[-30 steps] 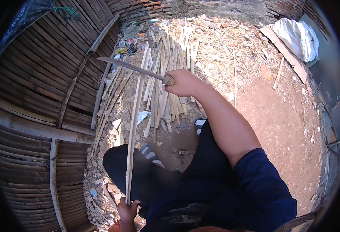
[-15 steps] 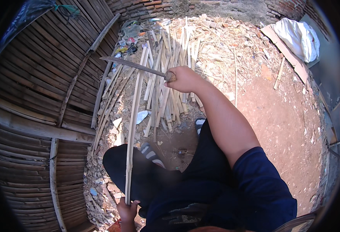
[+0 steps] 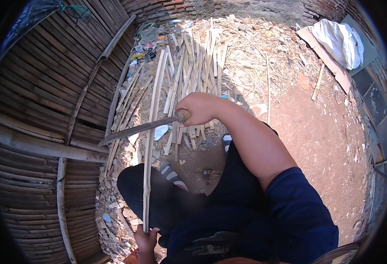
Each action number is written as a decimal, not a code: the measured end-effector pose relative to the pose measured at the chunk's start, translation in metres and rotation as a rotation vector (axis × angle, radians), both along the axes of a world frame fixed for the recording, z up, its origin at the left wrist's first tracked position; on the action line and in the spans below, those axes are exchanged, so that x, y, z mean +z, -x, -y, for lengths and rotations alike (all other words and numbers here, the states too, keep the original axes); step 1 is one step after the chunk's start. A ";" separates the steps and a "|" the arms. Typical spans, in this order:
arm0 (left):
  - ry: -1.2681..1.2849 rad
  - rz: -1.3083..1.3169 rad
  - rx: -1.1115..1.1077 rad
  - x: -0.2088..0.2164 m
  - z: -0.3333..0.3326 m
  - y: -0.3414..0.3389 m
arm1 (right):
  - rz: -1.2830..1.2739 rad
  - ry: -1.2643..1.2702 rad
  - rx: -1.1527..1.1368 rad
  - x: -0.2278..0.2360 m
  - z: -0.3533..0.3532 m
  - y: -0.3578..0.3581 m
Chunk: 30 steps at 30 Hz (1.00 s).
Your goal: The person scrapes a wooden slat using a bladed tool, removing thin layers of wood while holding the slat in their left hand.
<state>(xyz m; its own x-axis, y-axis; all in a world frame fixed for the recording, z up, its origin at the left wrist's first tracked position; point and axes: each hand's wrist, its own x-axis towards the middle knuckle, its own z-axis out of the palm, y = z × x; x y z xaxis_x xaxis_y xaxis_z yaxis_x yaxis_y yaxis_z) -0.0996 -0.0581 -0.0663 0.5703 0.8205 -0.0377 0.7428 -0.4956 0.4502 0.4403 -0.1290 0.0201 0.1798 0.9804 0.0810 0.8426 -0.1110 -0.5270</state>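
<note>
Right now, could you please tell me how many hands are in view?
2: the right hand grips the handle of the long knife; the left hand, at lower left, holds the long pale strip. No other hand shows.

From the person, the strip pile [image 3: 198, 72] lies at twelve o'clock, before the brick wall [image 3: 246, 11]; the slatted wall [image 3: 35, 88] stands at ten, the sack [image 3: 338, 44] at one. The long strip [image 3: 147, 163] in the left hand [image 3: 146, 240] runs toward twelve; the knife [image 3: 134, 130] in the right hand [image 3: 200, 109] crosses it.

no readable text or numbers, shirt print [image 3: 211, 243] illegible
</note>
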 end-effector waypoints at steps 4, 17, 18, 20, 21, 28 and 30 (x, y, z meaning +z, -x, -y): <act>0.072 -0.058 0.038 0.015 0.003 -0.011 | -0.182 -0.062 -0.431 -0.007 0.004 -0.043; 0.046 0.047 0.012 0.000 0.001 0.002 | 0.072 0.101 0.108 0.011 -0.008 0.027; 0.038 0.025 0.018 0.000 0.001 0.002 | 0.072 0.059 0.094 0.011 -0.004 0.018; 0.024 -0.010 0.029 0.001 0.001 -0.002 | -0.115 0.068 -0.115 -0.005 -0.003 -0.019; 0.028 -0.017 0.032 0.002 0.001 -0.003 | -0.164 0.020 -0.276 -0.009 -0.002 -0.034; 0.047 -0.007 0.033 0.003 0.002 -0.007 | -0.279 -0.028 -0.356 -0.010 0.003 -0.031; 0.059 0.003 0.035 -0.003 0.001 -0.002 | -0.149 0.057 -0.205 -0.003 0.001 -0.005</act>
